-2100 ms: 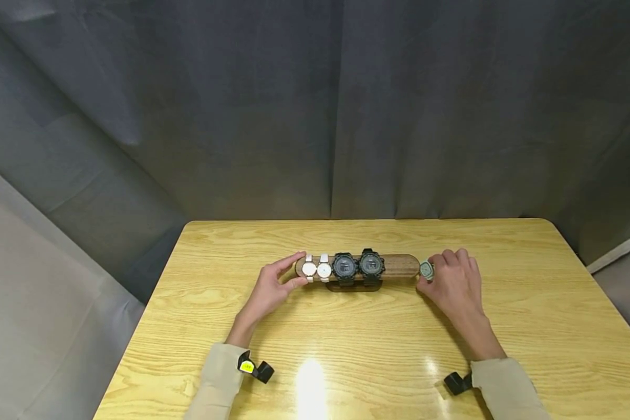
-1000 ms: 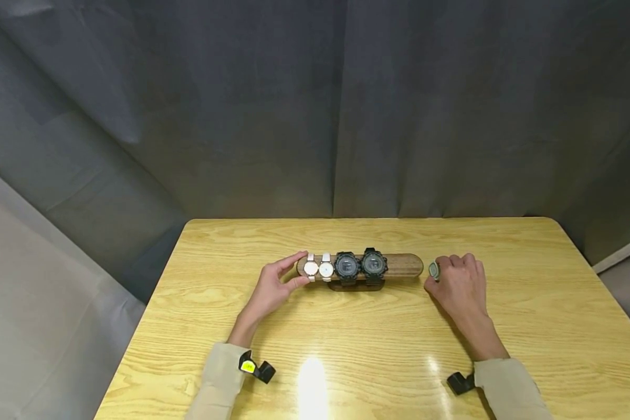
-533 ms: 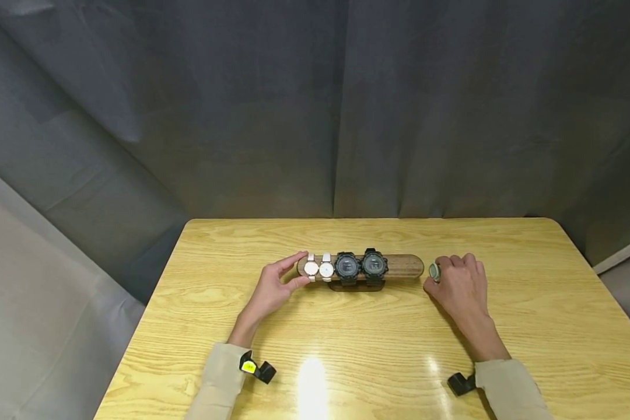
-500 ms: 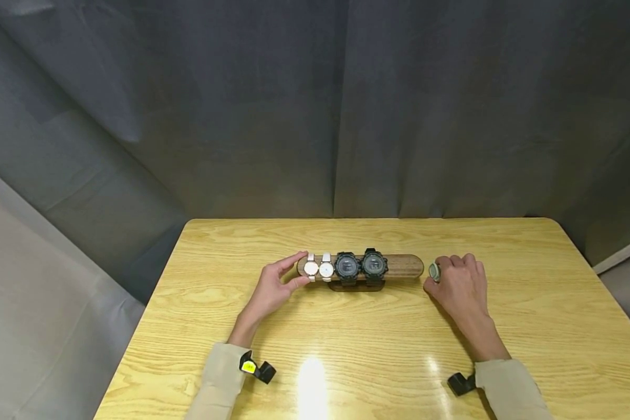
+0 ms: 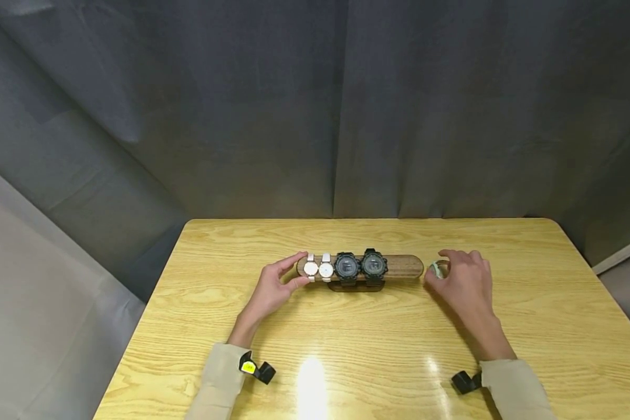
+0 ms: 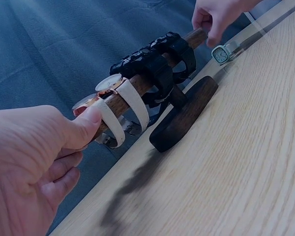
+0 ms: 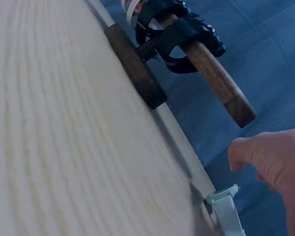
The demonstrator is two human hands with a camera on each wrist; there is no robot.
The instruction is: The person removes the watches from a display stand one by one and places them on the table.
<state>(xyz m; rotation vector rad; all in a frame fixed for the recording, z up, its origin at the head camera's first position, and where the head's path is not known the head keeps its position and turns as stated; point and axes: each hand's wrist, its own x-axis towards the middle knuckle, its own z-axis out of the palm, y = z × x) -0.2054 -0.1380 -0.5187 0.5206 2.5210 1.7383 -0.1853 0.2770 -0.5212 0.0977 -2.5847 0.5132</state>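
My left hand (image 5: 274, 286) pinches the left end of the wooden watch stand (image 5: 403, 266), thumb by the outermost white-strapped watch (image 5: 310, 268). Another white-strapped watch (image 6: 132, 101) sits beside it on the bar. Two chunky black digital watches (image 5: 360, 265) follow along the bar, whose right end is bare. Off that end, a pale green watch (image 6: 220, 55) stands on the table, its strap looped. Just above it is my right hand (image 5: 464, 283), thumb and forefinger parted. Both wrist views show a gap between this hand and the green watch (image 7: 226, 209).
The stand's dark wooden foot (image 6: 184, 115) rests on the light wood table (image 5: 362, 344). A grey curtain (image 5: 262, 116) hangs behind the table's far edge. Small black cameras (image 5: 466, 382) are strapped at both wrists.
The green watch has come away from the bar's right end, moved right and been let go on the table. My right fingers have parted and lifted. My left hand keeps its grip.
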